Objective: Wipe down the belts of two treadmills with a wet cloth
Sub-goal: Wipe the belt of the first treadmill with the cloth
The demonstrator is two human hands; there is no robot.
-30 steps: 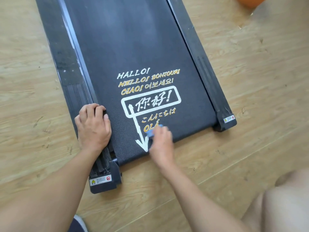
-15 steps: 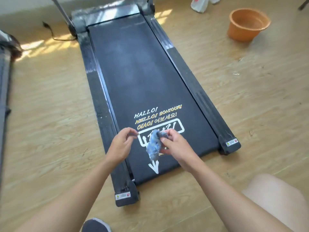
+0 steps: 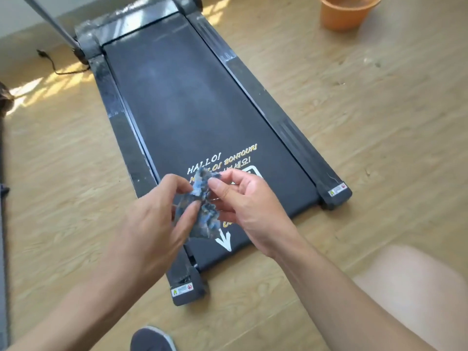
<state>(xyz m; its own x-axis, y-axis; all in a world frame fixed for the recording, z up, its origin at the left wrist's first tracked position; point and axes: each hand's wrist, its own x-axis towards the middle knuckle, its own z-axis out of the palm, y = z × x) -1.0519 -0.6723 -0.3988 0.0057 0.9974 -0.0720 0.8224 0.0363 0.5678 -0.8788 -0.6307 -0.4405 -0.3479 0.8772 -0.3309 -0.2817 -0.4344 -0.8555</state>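
Head view: a person crouched at the foot of a treadmill holds a crumpled blue cloth (image 3: pixel 209 221) in the air above the near end of the black belt (image 3: pixel 192 97), clear of its surface. The left hand (image 3: pixel 152 216) pinches the cloth's lower folds, while the right hand (image 3: pixel 248 201) nips its upper edge between thumb and fingers. The cloth looks light, limp and probably damp, so it should bunch or fold easily. It is likely best gathered into a pad under a flat palm. An orange basin (image 3: pixel 347 11) stands well apart on the wooden floor (image 3: pixel 379 122).
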